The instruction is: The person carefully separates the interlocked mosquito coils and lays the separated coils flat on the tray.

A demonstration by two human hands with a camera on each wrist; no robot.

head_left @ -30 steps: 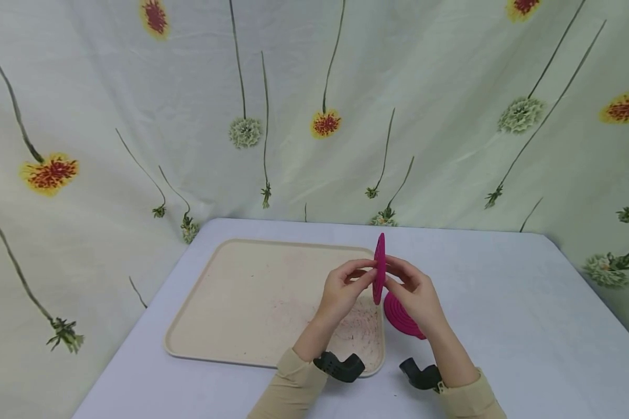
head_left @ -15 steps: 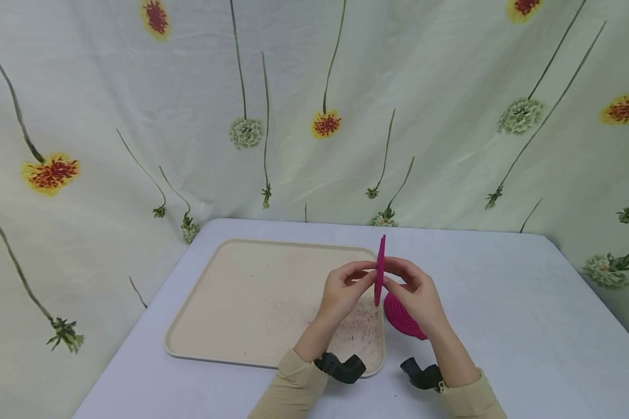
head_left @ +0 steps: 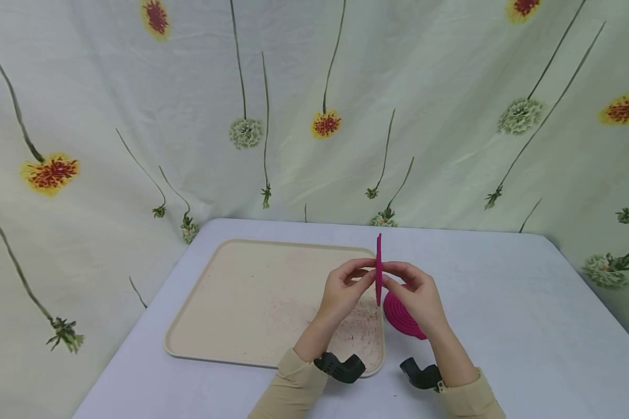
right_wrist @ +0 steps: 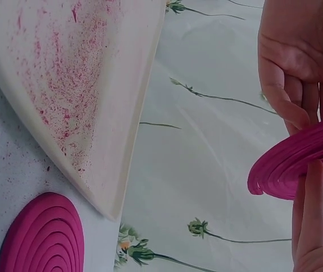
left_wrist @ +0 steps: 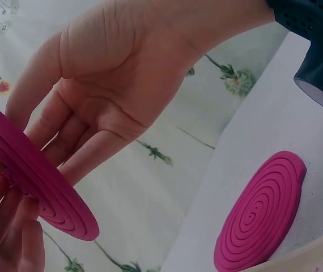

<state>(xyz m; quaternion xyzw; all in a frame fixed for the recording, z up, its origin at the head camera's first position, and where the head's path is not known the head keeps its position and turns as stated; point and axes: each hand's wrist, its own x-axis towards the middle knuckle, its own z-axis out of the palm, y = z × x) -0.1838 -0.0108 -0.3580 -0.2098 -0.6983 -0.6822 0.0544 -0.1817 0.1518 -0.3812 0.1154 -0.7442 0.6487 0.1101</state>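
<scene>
A flat magenta disc of spirally coiled clay-like rope (head_left: 379,270) stands on edge in the air, above the right side of the tray. My left hand (head_left: 340,286) pinches it from the left, fingertips on one face. From the other side my right hand (head_left: 418,294) pinches it between thumb and fingers. The left wrist view shows the coil rings of the held disc (left_wrist: 42,175) and a small gap near its centre. A second magenta coiled disc (head_left: 400,316) lies flat on the table beside the tray, partly covered by my right hand in the head view.
A beige tray (head_left: 262,291) with a raised rim lies on the white table (head_left: 513,314). Pink smears and crumbs (right_wrist: 65,107) mark its right end. Black wrist-camera mounts (head_left: 340,368) sit on both forearms. A flower-printed cloth (head_left: 440,116) hangs behind.
The held disc has turned slightly, from showing some of its face to nearly edge-on in the head view. Both hands keep their pinch on it and barely move.
</scene>
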